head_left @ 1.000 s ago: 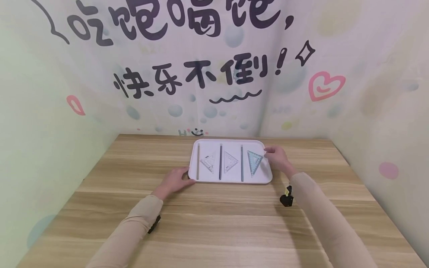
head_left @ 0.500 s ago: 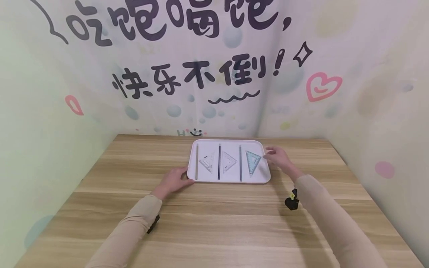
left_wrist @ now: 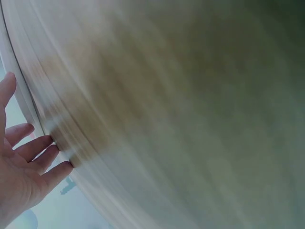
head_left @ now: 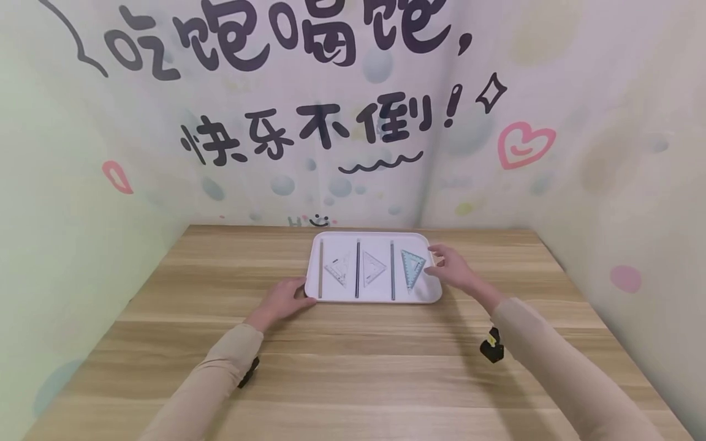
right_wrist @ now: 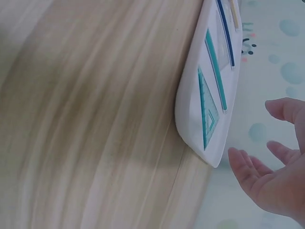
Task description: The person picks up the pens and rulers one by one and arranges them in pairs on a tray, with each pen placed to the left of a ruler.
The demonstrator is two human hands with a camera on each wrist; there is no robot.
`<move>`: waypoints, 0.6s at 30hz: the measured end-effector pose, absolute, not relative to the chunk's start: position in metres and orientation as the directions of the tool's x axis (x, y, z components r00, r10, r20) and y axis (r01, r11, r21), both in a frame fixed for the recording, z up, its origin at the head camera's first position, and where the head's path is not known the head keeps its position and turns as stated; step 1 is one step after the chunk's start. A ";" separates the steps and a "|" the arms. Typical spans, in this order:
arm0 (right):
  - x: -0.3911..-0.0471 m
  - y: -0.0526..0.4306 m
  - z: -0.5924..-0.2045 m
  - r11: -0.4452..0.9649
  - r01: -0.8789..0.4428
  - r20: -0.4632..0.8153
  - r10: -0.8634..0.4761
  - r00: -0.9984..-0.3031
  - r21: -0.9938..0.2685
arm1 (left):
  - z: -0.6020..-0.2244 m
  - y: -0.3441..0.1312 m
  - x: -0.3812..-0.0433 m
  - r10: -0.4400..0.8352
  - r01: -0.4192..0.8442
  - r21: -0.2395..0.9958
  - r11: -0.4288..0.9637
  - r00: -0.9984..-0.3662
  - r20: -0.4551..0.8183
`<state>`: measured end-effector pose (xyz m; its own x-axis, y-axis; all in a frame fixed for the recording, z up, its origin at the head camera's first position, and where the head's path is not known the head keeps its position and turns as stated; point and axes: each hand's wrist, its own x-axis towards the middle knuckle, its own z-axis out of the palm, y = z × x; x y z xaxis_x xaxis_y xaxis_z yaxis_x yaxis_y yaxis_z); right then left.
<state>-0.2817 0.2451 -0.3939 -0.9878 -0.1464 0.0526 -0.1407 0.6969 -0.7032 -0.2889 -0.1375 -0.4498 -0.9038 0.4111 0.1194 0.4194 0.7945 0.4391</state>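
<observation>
A white rectangular tray (head_left: 375,296) lies near the table's back edge. On it are three pencils: a tan pencil (head_left: 321,269), a dark pencil (head_left: 358,269) and a blue-green pencil (head_left: 393,271). Between them lie two clear set squares, a left one (head_left: 333,270) and a middle one (head_left: 371,278); a teal set square (head_left: 409,263) is at the right end. My left hand (head_left: 281,300) rests at the tray's near left corner, fingers extended. Beside the right end, my right hand (head_left: 458,269) has thumb and fingers spread; the right wrist view shows it apart from the tray, holding nothing.
The wood-grain table (head_left: 353,373) stretches in front of the tray. Behind it hangs a printed wall cloth (head_left: 265,202), and pale walls stand at both sides. Black devices show below both sleeves, one under the right forearm (head_left: 493,347).
My right hand's thumb and fingers have spread apart, and its forearm has swung outward to the right. The left hand stays at its corner. The head view has shifted slightly.
</observation>
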 end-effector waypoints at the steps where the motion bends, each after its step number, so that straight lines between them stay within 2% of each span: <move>1: -0.279 0.245 -0.394 0.705 -0.152 0.066 -0.148 -0.987 -0.693 | -0.450 -0.138 -0.289 0.414 0.423 0.438 0.793 -0.902 0.122; 7: -0.266 0.245 -0.398 0.752 -0.227 0.134 -0.183 -0.974 -0.619 | -0.449 -0.140 -0.289 0.428 0.440 0.430 0.788 -0.894 0.131; 12: -0.257 0.247 -0.406 0.837 -0.298 0.152 -0.256 -0.955 -0.460 | -0.450 -0.142 -0.290 0.429 0.441 0.424 0.791 -0.894 0.129; 18: -0.239 0.249 -0.412 0.908 -0.293 0.103 -0.274 -0.956 -0.300 | -0.453 -0.143 -0.288 0.438 0.446 0.427 0.787 -0.891 0.123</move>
<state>-0.2394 0.2494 -0.4123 -0.9561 -0.2744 0.1030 -0.2929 0.9078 -0.3002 -0.2880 -0.1433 -0.4532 -0.8907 0.4378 0.1225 0.4455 0.7870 0.4268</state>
